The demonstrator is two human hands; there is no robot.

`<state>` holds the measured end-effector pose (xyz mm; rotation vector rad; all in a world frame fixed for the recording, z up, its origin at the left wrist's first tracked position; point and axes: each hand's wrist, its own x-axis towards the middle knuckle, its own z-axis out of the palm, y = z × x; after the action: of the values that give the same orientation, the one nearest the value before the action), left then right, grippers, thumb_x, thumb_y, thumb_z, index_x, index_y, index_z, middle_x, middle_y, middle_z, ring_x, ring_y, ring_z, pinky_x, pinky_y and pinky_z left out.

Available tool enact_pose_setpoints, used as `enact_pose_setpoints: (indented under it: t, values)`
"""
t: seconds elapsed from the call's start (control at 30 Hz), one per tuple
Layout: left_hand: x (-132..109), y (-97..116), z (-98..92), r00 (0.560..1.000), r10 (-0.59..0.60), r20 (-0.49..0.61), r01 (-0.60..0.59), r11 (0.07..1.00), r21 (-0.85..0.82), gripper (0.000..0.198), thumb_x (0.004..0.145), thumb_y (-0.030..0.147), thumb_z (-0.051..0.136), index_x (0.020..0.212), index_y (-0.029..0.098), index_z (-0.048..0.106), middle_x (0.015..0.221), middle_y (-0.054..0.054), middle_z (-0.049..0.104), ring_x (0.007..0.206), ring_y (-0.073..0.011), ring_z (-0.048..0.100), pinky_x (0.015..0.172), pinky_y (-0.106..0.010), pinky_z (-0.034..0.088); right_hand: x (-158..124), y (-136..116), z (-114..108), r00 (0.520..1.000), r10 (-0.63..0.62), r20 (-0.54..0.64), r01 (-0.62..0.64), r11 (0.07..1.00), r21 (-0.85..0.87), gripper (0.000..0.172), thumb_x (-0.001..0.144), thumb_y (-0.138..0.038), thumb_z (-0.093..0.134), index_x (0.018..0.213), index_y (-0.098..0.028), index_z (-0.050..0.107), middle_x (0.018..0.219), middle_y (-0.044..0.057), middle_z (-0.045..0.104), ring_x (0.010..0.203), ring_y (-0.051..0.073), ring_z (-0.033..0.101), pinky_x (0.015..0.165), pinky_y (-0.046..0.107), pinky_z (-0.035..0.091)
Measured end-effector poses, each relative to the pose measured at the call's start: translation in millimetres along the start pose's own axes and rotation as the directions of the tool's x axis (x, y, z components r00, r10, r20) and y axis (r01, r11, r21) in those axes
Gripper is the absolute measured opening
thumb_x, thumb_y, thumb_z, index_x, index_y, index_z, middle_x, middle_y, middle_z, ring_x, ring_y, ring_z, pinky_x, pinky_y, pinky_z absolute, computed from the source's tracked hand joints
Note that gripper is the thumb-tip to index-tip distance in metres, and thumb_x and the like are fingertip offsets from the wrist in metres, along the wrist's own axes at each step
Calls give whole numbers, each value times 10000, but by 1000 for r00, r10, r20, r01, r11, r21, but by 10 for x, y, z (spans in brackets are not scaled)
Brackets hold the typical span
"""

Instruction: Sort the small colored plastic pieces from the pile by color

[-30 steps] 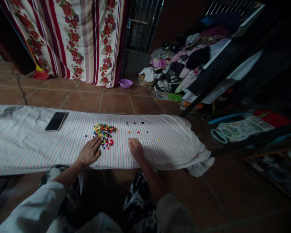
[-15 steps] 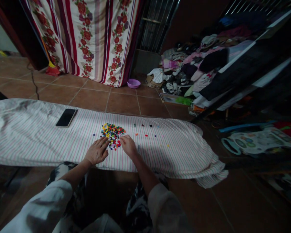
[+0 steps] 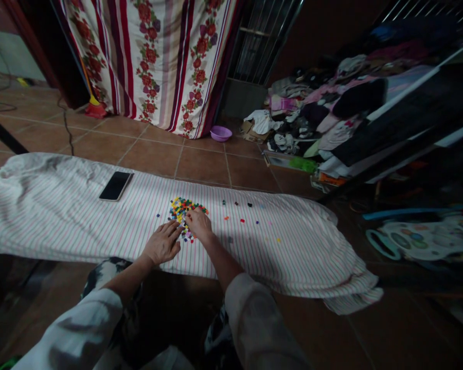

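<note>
A small heap of colourful beads lies on a striped pink-and-white cloth spread over the floor. My right hand rests on the heap's near right side, its fingers curled down among the beads. Whether they grip a bead I cannot make out. My left hand lies flat on the cloth just left of the heap, fingers stretched and holding nothing. Several single beads sit apart in loose rows to the right of the heap.
A black phone lies on the cloth to the left. Beyond are brown floor tiles, a floral curtain, a purple bowl and a pile of clothes. A toy board lies at right.
My right hand moved left from the bare cloth onto the bead heap. My left hand stayed flat beside the heap. The camera view shifted to the left.
</note>
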<state>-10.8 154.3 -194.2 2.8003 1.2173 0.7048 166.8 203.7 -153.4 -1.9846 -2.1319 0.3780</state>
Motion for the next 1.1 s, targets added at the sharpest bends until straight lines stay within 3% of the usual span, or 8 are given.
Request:
enact_pose_setpoints:
  t: [0.2,0.33,0.5,0.8,1.1]
  values:
    - [-3,-3,17,1000,8,-18,-8,1000,22,442,874,292,434,1278,154,548,1308,-148,567,1308,-311,451,1032,-480,435,71,-143,-7,996,-81,25,84,986,-143,215,938,-263,508,1042,-204,687,1124,96,629,1062,208,552,876,308,430]
    - [-8,-8,35,999,10,-33,-10,1000,28,439,869,281,437,1283,176,539,1303,-140,569,1303,-305,456,1030,-486,436,21,-219,-49,989,-148,32,151,961,-231,239,916,-149,476,1014,-155,694,1111,134,644,1088,248,531,899,354,427]
    - [-12,-19,46,997,41,-64,-37,997,62,415,869,273,442,1251,152,552,1294,-153,574,1282,-307,478,1023,-468,448,-50,-256,-79,974,-224,27,223,938,-264,246,849,-141,569,1074,-149,669,1154,132,642,1112,261,520,904,364,433]
    - [-19,-41,71,993,57,-100,-53,998,45,432,867,270,448,1275,174,549,1293,-155,580,1280,-307,489,1015,-485,458,94,-289,-78,991,-65,113,89,972,-219,305,919,-121,427,1026,-144,712,1160,126,678,1115,211,586,934,323,432]
    - [-3,-21,43,992,71,-106,-63,995,71,391,877,263,440,1226,141,567,1268,-165,586,1266,-306,489,1009,-464,464,29,-290,-136,1000,-22,-6,21,996,-87,268,907,-183,450,1056,-158,671,1063,114,710,1044,212,621,883,323,456]
